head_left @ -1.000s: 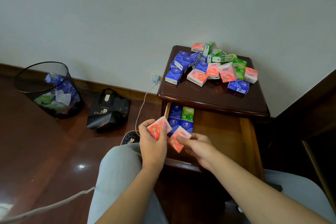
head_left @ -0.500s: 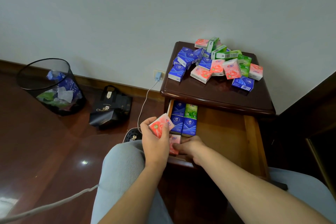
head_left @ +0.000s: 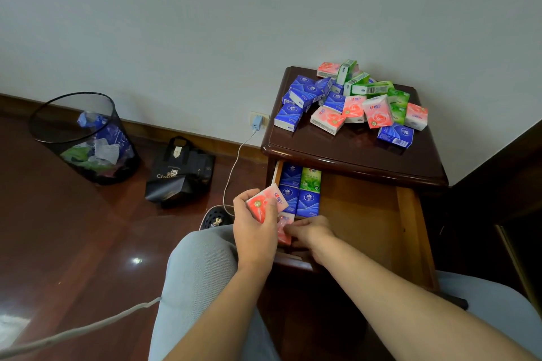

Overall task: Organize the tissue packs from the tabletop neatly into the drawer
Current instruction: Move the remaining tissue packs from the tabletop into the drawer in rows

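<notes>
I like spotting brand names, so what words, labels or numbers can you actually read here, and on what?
"Cha", the start of a longer word that runs off unreadable: on the black bag on the floor.
Blue logo on the pink pack in the left hand: too blurred to read.
Print and barcodes on the packs on the nightstand and in the drawer: too small.

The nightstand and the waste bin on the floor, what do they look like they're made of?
Nightstand: apparently wood, dark glossy varnish on top with reflections; paler bare-looking wood inside its drawer.
Waste bin: black see-through mesh, probably metal wire; its contents show through the wall.
</notes>
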The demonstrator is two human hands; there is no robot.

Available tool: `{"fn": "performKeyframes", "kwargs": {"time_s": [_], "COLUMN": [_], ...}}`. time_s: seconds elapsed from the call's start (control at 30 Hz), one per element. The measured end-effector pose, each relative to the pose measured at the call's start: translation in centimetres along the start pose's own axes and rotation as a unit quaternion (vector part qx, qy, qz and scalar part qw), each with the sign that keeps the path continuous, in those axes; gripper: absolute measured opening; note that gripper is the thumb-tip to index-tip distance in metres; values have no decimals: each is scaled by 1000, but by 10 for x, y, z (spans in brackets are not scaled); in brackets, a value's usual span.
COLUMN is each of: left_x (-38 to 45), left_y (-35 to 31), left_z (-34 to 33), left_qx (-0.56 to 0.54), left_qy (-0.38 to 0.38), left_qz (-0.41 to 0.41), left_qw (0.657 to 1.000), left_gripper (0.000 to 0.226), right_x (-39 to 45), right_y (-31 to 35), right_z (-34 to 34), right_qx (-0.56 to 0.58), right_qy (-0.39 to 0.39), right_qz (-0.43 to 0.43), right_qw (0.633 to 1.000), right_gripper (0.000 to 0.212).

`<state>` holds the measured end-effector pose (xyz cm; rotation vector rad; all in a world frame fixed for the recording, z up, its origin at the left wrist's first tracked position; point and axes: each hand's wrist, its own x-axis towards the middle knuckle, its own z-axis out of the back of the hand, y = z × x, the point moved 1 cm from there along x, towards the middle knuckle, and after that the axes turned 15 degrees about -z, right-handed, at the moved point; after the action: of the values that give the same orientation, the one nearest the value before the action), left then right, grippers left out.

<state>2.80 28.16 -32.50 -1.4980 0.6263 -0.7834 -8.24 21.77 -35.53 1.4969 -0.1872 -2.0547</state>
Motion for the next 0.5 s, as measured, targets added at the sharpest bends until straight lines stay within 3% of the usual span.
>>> {"fn": "performKeyframes", "kwargs": {"time_s": [0.07,0.13,0.23,0.33,0.4,0.5], "left_x": [0,1,-1,-2,-2,-2], "left_y": [-1,-1,-3,-3,-2,-2], "left_z": [0,0,-2,-5,-7,-6], "left_qx": [11,14,22,29,34,77], "left_qy": [4,9,24,36,60,110], "left_qz": [-1,-1,-8,-19,-14,-32], "left_qw": [1000,1000,999,999,998,990], "left_gripper": [20,14,20,22,24,33], "right_x": [-8,-18,-33,-45,-45,-38], "right_y": [5,14,26,22,17,15], "right_z": [9,21,36,42,43,49], "right_qx": [-62,-11,87,39,59,188], "right_qy": [-71,-75,94,243,266,254], "right_qz": [60,133,138,93,79,70], "right_qw": [994,988,982,965,959,946], "right_gripper": [20,27,39,42,44,38]}}
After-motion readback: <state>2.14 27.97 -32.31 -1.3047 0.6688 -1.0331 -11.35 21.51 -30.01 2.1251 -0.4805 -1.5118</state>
